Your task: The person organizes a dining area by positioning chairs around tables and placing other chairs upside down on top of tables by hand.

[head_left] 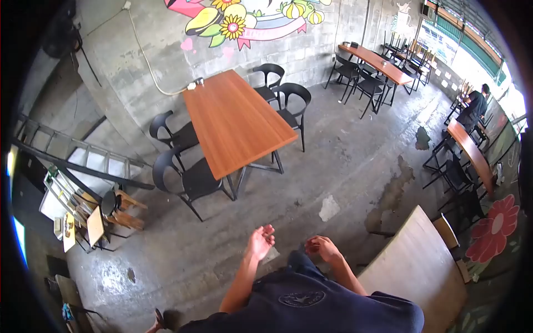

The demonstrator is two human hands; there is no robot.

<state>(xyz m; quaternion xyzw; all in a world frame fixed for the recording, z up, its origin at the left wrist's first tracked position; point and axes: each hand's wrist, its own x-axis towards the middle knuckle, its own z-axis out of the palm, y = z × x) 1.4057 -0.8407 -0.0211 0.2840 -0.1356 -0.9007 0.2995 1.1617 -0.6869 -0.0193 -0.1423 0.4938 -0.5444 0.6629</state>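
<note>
My left hand (261, 242) is raised in front of my dark shirt, palm turned inward, its fingers loosely bent and apart with nothing in them. Level with it, my right hand (324, 248) hangs in the air, fingers curled a little inward and nothing visible in them. Neither hand touches anything. Nearest to the right hand is a pale wooden tabletop (411, 272) at my right side. Ahead stands a long brown wooden table (239, 122) with black chairs around it, such as the near-left chair (202, 180).
A brown table (377, 62) with black chairs stands by the back wall. At the right, a person (476, 105) is near another brown table (471, 152). A metal ladder (83, 155) and stacked wooden stools (94, 225) are on the left. The concrete floor (333, 161) has worn patches.
</note>
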